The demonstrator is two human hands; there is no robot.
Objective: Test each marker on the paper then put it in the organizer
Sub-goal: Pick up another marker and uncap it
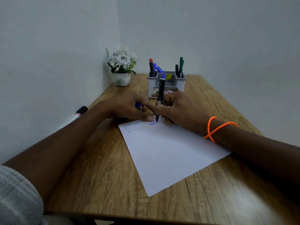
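Being held upright at its lower barrel by the right hand [175,109], the marker [160,96] touches the paper [170,153]'s far edge; light, rigid, slightly slick. The left hand [129,108], pressing the sheet, grips a blue cap [138,105].

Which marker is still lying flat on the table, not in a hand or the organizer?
The white marker with the black cap, at the table's left edge by the wall. The others stand in the organizer, except the one in the right hand.
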